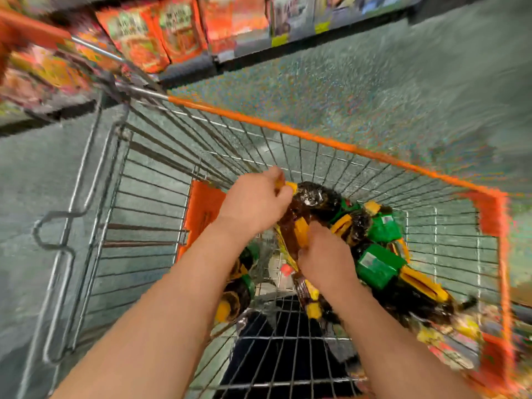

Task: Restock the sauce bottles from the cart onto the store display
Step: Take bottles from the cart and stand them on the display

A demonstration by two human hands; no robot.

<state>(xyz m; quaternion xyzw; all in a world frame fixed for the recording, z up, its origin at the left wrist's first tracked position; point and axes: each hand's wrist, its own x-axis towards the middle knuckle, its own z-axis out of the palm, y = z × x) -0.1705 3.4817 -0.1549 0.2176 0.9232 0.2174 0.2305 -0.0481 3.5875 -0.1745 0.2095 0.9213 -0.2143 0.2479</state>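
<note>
Both my hands are down inside the wire cart (331,145). My left hand (256,205) pinches the yellow cap end of a dark brown sauce bottle (293,226) with a yellow label. My right hand (325,260) grips the same bottle lower down on its body. Around it lie several more dark sauce bottles (374,234) with green and yellow labels, piled along the cart's right side. Another such bottle (239,292) lies under my left forearm. The frame is blurred, so label details are unreadable.
The cart has an orange rim and an orange panel (201,211) at its far end. A store shelf (184,73) with red and orange packets (149,33) runs along the top left. Grey floor (374,82) lies beyond the cart. Colourful packets (454,335) sit at the cart's lower right.
</note>
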